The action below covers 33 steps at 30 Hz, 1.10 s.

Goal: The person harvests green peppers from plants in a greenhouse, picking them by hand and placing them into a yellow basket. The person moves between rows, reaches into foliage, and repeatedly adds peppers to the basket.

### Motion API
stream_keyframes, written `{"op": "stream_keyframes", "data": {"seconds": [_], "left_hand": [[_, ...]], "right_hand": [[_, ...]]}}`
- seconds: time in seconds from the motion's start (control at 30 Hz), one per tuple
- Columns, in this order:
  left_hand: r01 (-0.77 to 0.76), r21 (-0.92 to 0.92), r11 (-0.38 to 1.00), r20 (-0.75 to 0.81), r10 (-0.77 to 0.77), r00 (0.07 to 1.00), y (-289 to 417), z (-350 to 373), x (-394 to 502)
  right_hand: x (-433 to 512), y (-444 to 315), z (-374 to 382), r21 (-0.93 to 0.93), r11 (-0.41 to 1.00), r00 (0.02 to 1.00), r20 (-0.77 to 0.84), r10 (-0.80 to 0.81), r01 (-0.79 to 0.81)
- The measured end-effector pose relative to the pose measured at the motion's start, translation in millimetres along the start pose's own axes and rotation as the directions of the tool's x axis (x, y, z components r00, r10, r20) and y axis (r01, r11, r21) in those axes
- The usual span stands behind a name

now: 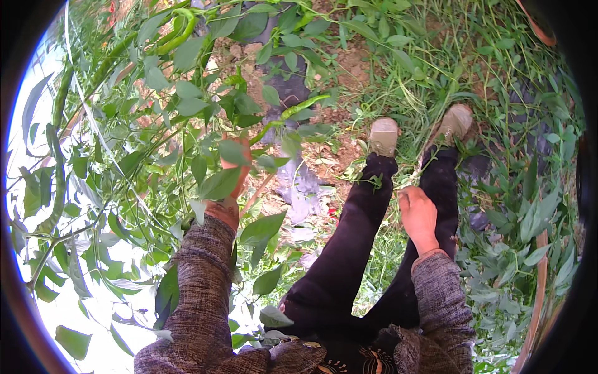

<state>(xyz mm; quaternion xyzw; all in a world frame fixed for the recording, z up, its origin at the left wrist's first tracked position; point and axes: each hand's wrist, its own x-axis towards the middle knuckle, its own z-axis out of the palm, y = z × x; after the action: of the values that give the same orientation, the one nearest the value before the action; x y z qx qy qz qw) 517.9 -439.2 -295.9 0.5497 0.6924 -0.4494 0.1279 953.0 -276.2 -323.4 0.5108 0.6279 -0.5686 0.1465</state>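
My left hand [242, 174] reaches up among the leaves of a chili pepper plant [190, 104]. Leaves cover most of its fingers, so its grip cannot be made out. Just right of it, a long green chili pepper [299, 107] slants up to the right; whether the hand touches it is unclear. My right hand [419, 216] hangs over my right lower leg with fingers curled in, and nothing shows in it. More green peppers hang at the upper left [183, 35] and along the left side [57, 182].
A white string [96, 126] runs down through the foliage at left. Torn black plastic mulch [299, 182] lies over brown soil [348, 70]. Weeds [420, 51] surround my shoes [385, 135]. Leafy plants and a wooden stake [541, 280] stand at right.
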Motion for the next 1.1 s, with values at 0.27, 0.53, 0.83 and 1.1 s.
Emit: {"op": "stream_keyframes", "data": {"seconds": [0.27,0.53,0.83,1.1], "left_hand": [[0.403,-0.401,0.822,-0.063,-0.464,0.884,1.8,5.8,43.9],[0.723,-0.147,0.675,0.117,-0.714,0.691,-18.0,65.1,81.6],[0.317,-0.267,0.91,0.068,-0.31,0.948,20.2,-57.4,46.7],[0.127,-0.418,0.899,-0.191,-0.224,0.956,43.9,-87.0,20.3]], "right_hand": [[33.4,-50.4,28.0,0.222,0.967,0.991,-0.058,-0.119,0.129],[50.2,-78.4,37.0,0.247,0.944,0.976,-0.056,-0.211,0.218],[54.4,-84.3,34.4,0.216,0.935,0.96,-0.044,-0.278,0.281],[84.4,-162.7,51.3,0.164,0.657,0.677,-0.157,-0.719,0.736]]}}
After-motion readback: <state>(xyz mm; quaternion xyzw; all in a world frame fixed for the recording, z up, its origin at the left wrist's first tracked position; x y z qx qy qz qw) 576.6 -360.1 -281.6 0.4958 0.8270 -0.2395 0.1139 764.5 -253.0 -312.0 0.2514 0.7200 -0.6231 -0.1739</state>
